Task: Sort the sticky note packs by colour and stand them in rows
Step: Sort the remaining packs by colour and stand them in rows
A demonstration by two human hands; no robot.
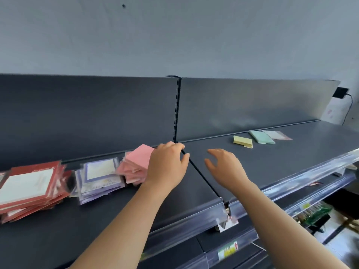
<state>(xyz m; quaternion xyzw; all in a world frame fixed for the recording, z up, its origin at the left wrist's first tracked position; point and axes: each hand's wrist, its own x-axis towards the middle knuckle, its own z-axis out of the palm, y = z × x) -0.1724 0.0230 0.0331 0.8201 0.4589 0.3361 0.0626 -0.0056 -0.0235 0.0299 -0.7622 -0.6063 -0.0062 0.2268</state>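
shelf (252, 162) | 9 o'clock: outer stack (29, 189), middle stack (97, 177), sticky note stack (134, 164) in a row | left hand (167, 167) touching sticky note stack's 3 o'clock side | right hand (223, 167) past shelf seam (204, 177) | 2 o'clock: flat packs (261, 137) before back panel (242, 105)

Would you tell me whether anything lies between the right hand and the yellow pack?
Nothing visible does: only bare shelf lies between the open right hand and the yellow pack; the green pack sits beyond it, farther right.
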